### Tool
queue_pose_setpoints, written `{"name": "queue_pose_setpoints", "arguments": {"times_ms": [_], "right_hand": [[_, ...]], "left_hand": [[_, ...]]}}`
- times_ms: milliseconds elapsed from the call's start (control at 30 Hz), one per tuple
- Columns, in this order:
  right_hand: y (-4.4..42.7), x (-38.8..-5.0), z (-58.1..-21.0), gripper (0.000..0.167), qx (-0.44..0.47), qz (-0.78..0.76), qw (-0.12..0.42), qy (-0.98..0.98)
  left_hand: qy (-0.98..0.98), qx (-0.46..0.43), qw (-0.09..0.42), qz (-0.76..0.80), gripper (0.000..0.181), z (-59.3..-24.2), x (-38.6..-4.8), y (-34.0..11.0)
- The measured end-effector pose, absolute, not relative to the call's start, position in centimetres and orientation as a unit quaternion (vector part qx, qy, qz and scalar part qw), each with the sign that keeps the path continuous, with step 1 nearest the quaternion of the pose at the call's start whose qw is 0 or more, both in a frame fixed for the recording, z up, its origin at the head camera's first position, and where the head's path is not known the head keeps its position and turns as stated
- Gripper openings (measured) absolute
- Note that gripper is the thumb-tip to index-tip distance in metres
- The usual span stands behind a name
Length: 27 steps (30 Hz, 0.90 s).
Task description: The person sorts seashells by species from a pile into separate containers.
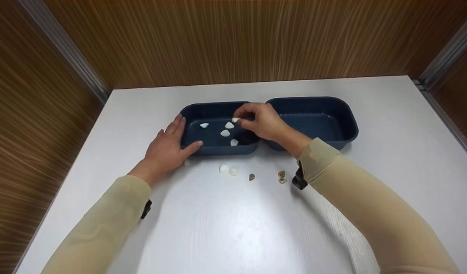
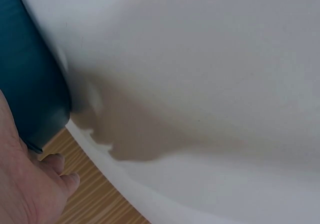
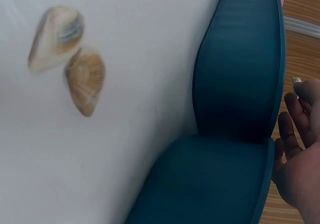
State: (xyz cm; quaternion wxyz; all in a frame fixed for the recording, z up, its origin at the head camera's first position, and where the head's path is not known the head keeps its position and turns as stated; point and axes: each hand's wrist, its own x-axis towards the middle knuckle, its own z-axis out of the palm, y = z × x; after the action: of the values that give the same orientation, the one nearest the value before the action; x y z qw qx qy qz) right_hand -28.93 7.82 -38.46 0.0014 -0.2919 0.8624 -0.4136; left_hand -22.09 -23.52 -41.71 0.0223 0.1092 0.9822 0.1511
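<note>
My right hand (image 1: pixel 264 121) pinches a small white seashell (image 1: pixel 235 119) between thumb and fingers, above the right part of the left dark-blue tray (image 1: pixel 222 150). Several white shells (image 1: pixel 225 133) lie spread over that tray's floor. My left hand (image 1: pixel 164 150) rests against the tray's left end, fingers stretched along the side and thumb over the front rim. In the right wrist view, the held shell (image 3: pixel 296 80) shows only as a small pale tip at the fingertips.
A second dark-blue tray (image 1: pixel 309 127) stands at the right, beside the first. In front of the trays, two white shells (image 1: pixel 233 172) and several brown shells (image 1: pixel 251 177) lie on the white table (image 1: pixel 218 228). Wood-grain panels (image 1: pixel 256 42) border the table's back and sides.
</note>
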Motion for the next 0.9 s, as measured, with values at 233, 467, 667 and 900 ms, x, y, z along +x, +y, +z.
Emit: {"name": "queue_pose_setpoints", "arguments": {"times_ms": [233, 467, 667, 900], "right_hand": [[8.4, -29.4, -38.5, 0.026, -0.270, -0.405, -0.007, 0.873], [9.0, -28.9, -37.9, 0.032, -0.283, -0.408, -0.022, 0.868], [9.1, -27.1, -37.0, 0.029, -0.326, -0.439, -0.024, 0.837], [8.8, -24.2, -36.4, 0.026, -0.381, -0.443, -0.008, 0.812]], "left_hand": [[0.983, 0.110, 0.026, 0.146, 0.107, -41.7, -22.1, -23.4], [0.982, 0.111, 0.018, 0.149, 0.107, -41.8, -22.1, -23.4], [0.982, 0.109, 0.020, 0.150, 0.108, -41.7, -22.0, -23.4], [0.983, 0.107, 0.026, 0.146, 0.108, -41.7, -22.0, -23.5]]}}
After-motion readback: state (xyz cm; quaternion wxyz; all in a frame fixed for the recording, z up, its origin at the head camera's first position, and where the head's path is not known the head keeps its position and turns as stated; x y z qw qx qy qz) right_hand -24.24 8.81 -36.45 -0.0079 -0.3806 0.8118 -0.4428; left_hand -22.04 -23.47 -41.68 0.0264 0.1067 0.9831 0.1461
